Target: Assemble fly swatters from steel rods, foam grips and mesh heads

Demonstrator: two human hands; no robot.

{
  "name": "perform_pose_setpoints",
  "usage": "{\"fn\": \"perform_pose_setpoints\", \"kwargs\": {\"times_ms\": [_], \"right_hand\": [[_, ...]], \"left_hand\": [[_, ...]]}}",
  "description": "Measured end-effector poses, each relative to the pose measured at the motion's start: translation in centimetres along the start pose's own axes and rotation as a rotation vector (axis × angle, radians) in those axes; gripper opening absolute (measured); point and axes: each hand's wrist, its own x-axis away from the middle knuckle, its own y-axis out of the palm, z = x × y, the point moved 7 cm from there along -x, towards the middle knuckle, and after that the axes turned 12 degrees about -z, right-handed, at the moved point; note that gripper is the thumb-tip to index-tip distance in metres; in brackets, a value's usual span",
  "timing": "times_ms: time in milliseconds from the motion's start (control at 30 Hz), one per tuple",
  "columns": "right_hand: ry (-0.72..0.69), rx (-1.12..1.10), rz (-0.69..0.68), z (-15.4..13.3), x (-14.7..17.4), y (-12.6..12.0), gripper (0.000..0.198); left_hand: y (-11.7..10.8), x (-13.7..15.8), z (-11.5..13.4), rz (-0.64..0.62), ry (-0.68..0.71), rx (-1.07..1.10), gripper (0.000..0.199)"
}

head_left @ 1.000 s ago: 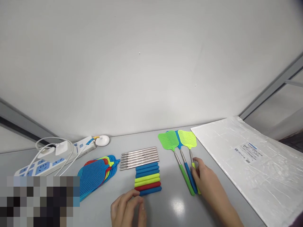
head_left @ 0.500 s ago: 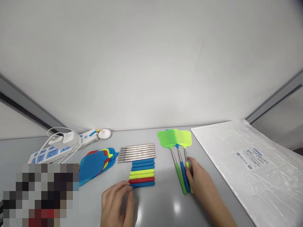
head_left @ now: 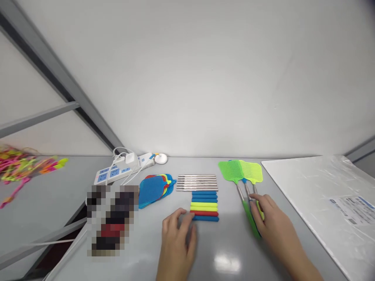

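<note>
Three fly swatters with perforated heads lie side by side: a green one (head_left: 231, 170), a yellow one (head_left: 251, 171) and a blue one mostly hidden beneath them. Across their handles rests my right hand (head_left: 275, 228), its thumb and fingers apart and touching the blue and yellow ones. My left hand (head_left: 177, 242) is open, fingertips at the left end of the lowest blue handle grip (head_left: 206, 218). That grip lies in a column with a red grip (head_left: 205, 213), yellow grips (head_left: 204, 206) and more blue ones. Above them are several metal rods (head_left: 197, 182).
Loose swatter heads (head_left: 152, 190) in blue, red and yellow are stacked left of the rods. Behind stand a power strip (head_left: 114, 172) with white cables and a round white object (head_left: 161, 159). A plastic-wrapped white package (head_left: 310, 191) lies right. Blurred colourful strands (head_left: 26, 166) sit far left.
The view has swung left, so everything sits farther right in the picture and the strands have come into sight. My right hand has shifted slightly left across the swatter handles.
</note>
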Motion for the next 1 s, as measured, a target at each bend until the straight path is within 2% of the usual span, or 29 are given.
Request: {"fn": "perform_pose_setpoints", "kwargs": {"times_ms": [133,267,367,467,600,700,867,1000], "right_hand": [[-0.265,0.134,-0.066,-6.1,-3.0,0.3,0.032],[-0.396,0.153,-0.222,-11.6,-9.1,1.8,0.032],[-0.472,0.143,-0.301,-14.1,-13.3,3.3,0.026],[-0.527,0.134,-0.389,-15.0,-15.7,4.9,0.022],[-0.591,0.123,-0.464,-14.7,-16.8,5.9,0.022],[-0.624,0.138,-0.487,-14.7,-17.0,6.1,0.017],[-0.623,0.163,-0.429,-15.4,-17.1,5.6,0.005],[-0.529,0.135,-0.27,-14.2,-15.9,2.4,0.012]], "left_hand": [[-0.5,0.0,-0.5,-0.032,0.012,-0.076,0.04],[-0.4,0.6,-0.9,-0.019,0.01,-0.142,0.045],[0.1,1.0,-0.9,-0.029,0.049,-0.163,0.044],[0.2,1.4,-1.0,-0.016,0.084,-0.145,0.037],[-0.1,1.7,-1.3,-0.005,0.094,-0.086,0.017],[0.0,1.9,-1.2,-0.019,0.072,-0.081,0.022],[0.1,2.1,-0.9,-0.071,0.034,-0.131,0.017],[0.0,2.2,-0.8,-0.106,0.047,-0.128,0.007]]}}
